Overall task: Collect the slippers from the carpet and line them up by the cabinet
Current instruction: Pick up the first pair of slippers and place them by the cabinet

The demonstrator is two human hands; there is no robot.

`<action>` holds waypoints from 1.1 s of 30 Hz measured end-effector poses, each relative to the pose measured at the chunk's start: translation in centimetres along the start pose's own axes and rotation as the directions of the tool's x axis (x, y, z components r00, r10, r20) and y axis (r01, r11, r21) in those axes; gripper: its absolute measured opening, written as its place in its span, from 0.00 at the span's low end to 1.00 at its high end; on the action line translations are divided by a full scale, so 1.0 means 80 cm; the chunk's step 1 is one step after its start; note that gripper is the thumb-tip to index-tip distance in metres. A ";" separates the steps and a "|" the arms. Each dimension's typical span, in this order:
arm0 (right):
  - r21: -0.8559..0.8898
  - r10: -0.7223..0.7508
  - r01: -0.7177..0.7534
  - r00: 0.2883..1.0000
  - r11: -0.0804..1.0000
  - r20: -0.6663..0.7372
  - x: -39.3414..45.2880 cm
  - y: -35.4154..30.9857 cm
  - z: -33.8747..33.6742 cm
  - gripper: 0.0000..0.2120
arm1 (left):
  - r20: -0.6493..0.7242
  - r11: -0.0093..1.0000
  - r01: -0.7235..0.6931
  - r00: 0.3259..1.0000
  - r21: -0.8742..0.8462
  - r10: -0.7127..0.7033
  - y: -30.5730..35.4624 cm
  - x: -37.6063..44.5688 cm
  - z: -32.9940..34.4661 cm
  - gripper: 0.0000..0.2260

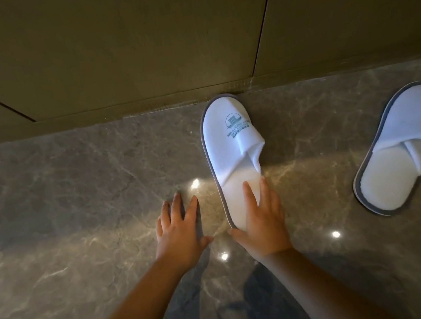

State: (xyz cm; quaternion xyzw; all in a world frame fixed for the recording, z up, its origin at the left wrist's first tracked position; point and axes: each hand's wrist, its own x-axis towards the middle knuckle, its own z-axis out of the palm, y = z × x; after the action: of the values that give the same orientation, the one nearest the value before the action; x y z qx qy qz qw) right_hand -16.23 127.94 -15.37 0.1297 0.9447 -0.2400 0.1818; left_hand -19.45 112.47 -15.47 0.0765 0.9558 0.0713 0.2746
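Observation:
A white slipper with a grey rim and a printed logo (231, 140) lies on the marble floor, its toe touching the foot of the brown cabinet (136, 48). My right hand (262, 222) rests on its heel, fingers spread over the insole and thumb at the heel's edge. My left hand (179, 227) hovers flat over the floor just left of that slipper, fingers apart, holding nothing. A second white slipper (403, 144) lies to the right, tilted, its toe a little away from the cabinet.
Polished grey-brown marble floor (63, 205) with bright light reflections stretches to the left and front. The cabinet's panels fill the top of the view. No carpet is in view.

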 end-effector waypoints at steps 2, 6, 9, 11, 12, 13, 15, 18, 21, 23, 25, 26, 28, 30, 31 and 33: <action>0.031 -0.006 0.006 1.000 1.000 -0.007 -0.002 0.005 -0.007 0.41 | -0.062 0.998 -0.023 0.998 -0.065 0.019 0.011 0.001 -0.001 0.36; 0.137 0.129 -0.104 0.973 0.985 -0.191 -0.015 0.040 -0.036 0.35 | -0.126 0.979 -0.169 0.980 -0.118 0.154 0.059 0.006 -0.005 0.35; 0.096 0.272 -0.255 0.922 0.962 -0.277 -0.024 0.092 -0.063 0.36 | -0.067 0.957 -0.259 0.965 -0.132 0.252 0.095 0.014 -0.007 0.34; 0.059 0.330 -0.328 0.894 0.943 -0.303 -0.024 0.126 -0.078 0.38 | -0.008 0.957 -0.261 0.965 -0.131 0.262 0.108 0.018 -0.005 0.34; 0.064 0.360 -0.359 0.878 0.931 -0.315 -0.023 0.140 -0.083 0.39 | 0.015 0.961 -0.250 0.967 -0.117 0.253 0.111 0.018 -0.004 0.34; 0.086 0.396 -0.390 0.857 0.917 -0.329 -0.022 0.151 -0.088 0.40 | 0.025 0.966 -0.239 0.970 -0.100 0.243 0.112 0.018 -0.003 0.35; 0.175 0.478 -0.446 0.807 0.878 -0.345 -0.018 0.166 -0.093 0.43 | 0.020 0.970 -0.232 0.972 -0.075 0.235 0.113 0.017 -0.002 0.35; 0.319 0.569 -0.476 0.745 0.819 -0.349 -0.012 0.177 -0.095 0.48 | 0.022 0.972 -0.233 0.972 -0.036 0.233 0.114 0.017 -0.004 0.36; 0.389 0.621 -0.497 0.712 0.775 -0.328 -0.003 0.183 -0.092 0.50 | 0.022 0.973 -0.229 0.973 -0.003 0.229 0.115 0.017 -0.005 0.36; 0.414 0.649 -0.515 0.692 0.751 -0.317 0.004 0.186 -0.092 0.50 | 0.027 0.974 -0.226 0.974 -0.011 0.226 0.115 0.017 -0.005 0.36; 0.422 0.668 -0.531 0.673 0.735 -0.317 0.009 0.189 -0.095 0.49 | 0.035 0.975 -0.223 0.974 -0.011 0.223 0.115 0.017 -0.005 0.36; 0.422 0.672 -0.535 0.668 0.732 -0.319 0.010 0.190 -0.097 0.49 | 0.039 0.975 -0.221 0.975 -0.009 0.221 0.115 0.016 -0.005 0.36; 0.434 0.668 -0.521 0.666 0.735 -0.332 0.010 0.193 -0.099 0.47 | 0.041 0.977 -0.215 0.976 -0.012 0.215 0.115 0.016 -0.004 0.36; 0.455 0.636 -0.469 0.687 0.757 -0.350 0.005 0.193 -0.097 0.46 | 0.039 0.977 -0.213 0.976 -0.009 0.213 0.115 0.015 -0.003 0.37; 0.456 0.599 -0.428 0.721 0.780 -0.348 0.000 0.190 -0.094 0.47 | 0.037 0.977 -0.213 0.976 -0.007 0.213 0.115 0.015 -0.003 0.36; 0.417 0.478 -0.335 0.822 0.845 -0.309 -0.012 0.182 -0.083 0.49 | 0.034 0.977 -0.212 0.977 -0.007 0.212 0.115 0.016 -0.001 0.36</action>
State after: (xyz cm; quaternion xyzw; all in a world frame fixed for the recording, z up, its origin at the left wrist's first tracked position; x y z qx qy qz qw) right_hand -12.39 143.47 -15.46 0.4073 0.8538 -0.3243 0.0062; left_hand -19.58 121.68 -14.38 0.1789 0.9371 0.1007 0.2822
